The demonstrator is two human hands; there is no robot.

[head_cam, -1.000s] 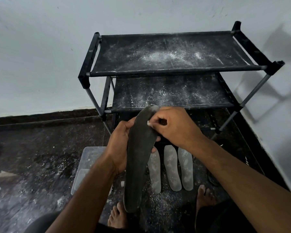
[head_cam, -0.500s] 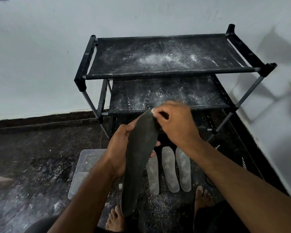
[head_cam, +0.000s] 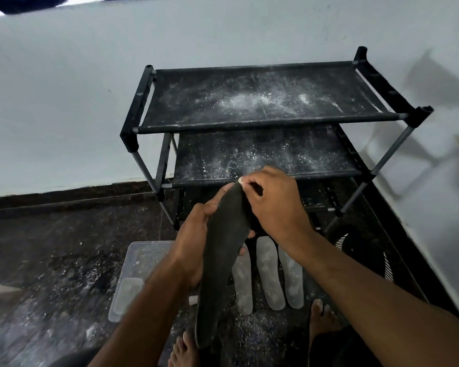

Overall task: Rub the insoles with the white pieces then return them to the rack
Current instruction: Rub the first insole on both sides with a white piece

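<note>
Tub (head_cam: pixel 141 256) on floor, contents unclear

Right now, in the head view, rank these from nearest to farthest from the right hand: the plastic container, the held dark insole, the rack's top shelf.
From the right hand:
1. Dark insole, touching its fingertips.
2. Plastic container, on the floor, lower left.
3. Top shelf, up behind.

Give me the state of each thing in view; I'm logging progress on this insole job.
Dark insole: held upright, not whitened.
White piece: pinched against the dark insole's top end.
Left hand: grips the dark insole's middle.
Right hand: pinches the white piece.
Three insoles on the floor: lying flat, side by side, coated white.
Rack: shelves bare, dusted with white powder.
Plastic box: open, on the floor.
</note>
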